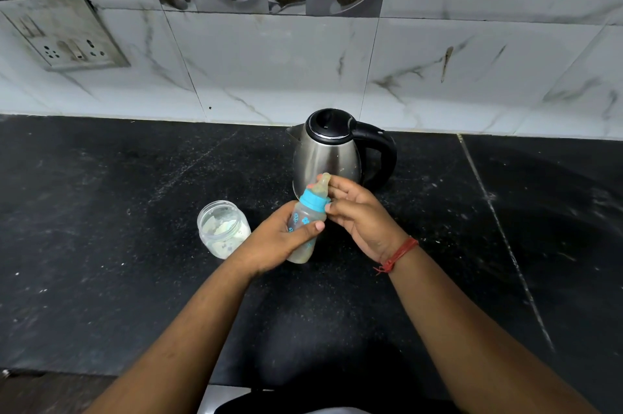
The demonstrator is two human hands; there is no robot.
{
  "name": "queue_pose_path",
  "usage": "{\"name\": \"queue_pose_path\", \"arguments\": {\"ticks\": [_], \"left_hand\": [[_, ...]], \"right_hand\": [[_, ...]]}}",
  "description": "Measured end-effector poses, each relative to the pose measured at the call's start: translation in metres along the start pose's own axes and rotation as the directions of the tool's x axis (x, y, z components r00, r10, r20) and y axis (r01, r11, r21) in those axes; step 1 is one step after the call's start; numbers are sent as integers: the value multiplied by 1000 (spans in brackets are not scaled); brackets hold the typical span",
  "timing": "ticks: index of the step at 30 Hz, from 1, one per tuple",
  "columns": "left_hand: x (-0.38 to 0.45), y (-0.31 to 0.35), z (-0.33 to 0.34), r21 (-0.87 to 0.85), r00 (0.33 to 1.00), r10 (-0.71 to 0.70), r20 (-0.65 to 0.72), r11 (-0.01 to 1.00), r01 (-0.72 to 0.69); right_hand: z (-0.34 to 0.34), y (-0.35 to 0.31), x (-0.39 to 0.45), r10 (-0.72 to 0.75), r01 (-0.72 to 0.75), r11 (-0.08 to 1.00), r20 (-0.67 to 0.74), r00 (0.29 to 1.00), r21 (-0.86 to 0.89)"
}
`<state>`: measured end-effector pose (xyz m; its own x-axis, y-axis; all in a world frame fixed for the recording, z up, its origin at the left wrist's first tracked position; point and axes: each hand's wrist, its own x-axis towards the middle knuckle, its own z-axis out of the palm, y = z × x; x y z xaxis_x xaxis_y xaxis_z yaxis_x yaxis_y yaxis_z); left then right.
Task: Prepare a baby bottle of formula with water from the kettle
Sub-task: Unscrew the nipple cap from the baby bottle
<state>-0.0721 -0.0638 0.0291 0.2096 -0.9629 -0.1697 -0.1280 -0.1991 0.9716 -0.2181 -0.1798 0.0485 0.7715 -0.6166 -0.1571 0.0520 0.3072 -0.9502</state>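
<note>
The baby bottle [305, 228] is held above the dark stone table [101, 211], tilted with its teat [322, 187] pointing up and away toward the kettle. The left hand [279, 245] has a closed grip round the bottle's body, thumb across the near side and fingers wrapped behind. The right hand [359, 214] is at the blue collar ring [313, 201]: its fingertips [328, 207] touch the ring and the base of the teat, the fingers only lightly bent; whether they actually pinch the ring cannot be told. A red thread band [399, 253] sits on the right wrist.

The steel kettle [327, 153] stands upright just beyond the hands, lid closed, black handle to the right, spout to the left. A small clear jar [222, 228] with pale powder inside stands open on the table just left of the left hand, apart from the bottle. The bottle's contents look cloudy; the level is not readable. On the far marble-tiled wall [438, 59], at left, is a switch and socket plate [64, 32].
</note>
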Motion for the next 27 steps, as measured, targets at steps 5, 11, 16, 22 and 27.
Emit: {"name": "queue_pose_path", "arguments": {"ticks": [5,11,16,22,27], "left_hand": [[2,0,-2,48,1000,18,-11,999,-17],[2,1,0,105,1000,10,-26,994,-7],[0,4,0,99,1000,-11,-23,995,13],[-2,7,2,139,1000,2,-17,990,0],[-2,5,2,157,1000,7,-8,988,-6]], "right_hand": [[4,2,3,2,-11,994,-87,996,-105],[2,2,2,36,-49,988,-93,995,-149],[-2,1,2,32,-30,996,-22,999,79],[-1,-4,-4,43,-47,997,-59,997,-66],[0,-1,-5,48,-52,997,-70,996,-58]]}}
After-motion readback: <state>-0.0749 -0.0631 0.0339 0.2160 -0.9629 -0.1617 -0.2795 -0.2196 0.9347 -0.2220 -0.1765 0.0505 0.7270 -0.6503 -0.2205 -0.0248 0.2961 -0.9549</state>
